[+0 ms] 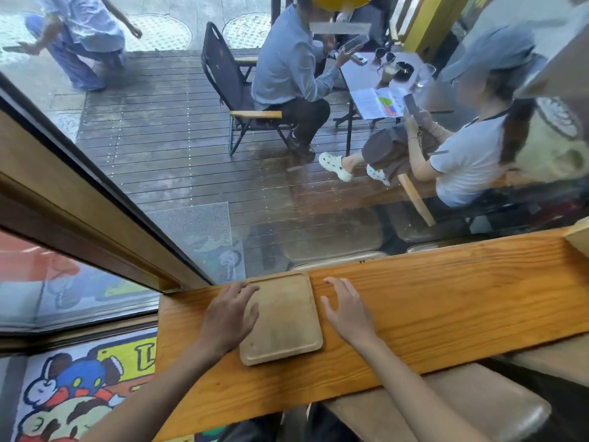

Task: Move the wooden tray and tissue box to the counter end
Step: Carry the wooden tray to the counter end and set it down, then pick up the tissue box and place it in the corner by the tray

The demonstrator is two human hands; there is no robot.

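Note:
A pale wooden tray (283, 320) with a raised rim lies flat on the orange wooden counter (446, 301), close to the counter's left end by the window. My left hand (228, 317) rests over the tray's left edge, fingers spread on the rim and counter. My right hand (347, 309) hovers just right of the tray with fingers apart, holding nothing. A pale wooden corner (578, 239) at the far right of the counter may be the tissue box; I cannot tell.
A large window (287, 186) stands directly behind the counter; people sit on the deck outside. A padded stool (462, 400) sits below the counter at the right. A cartoon floor mat (79, 393) lies at the lower left.

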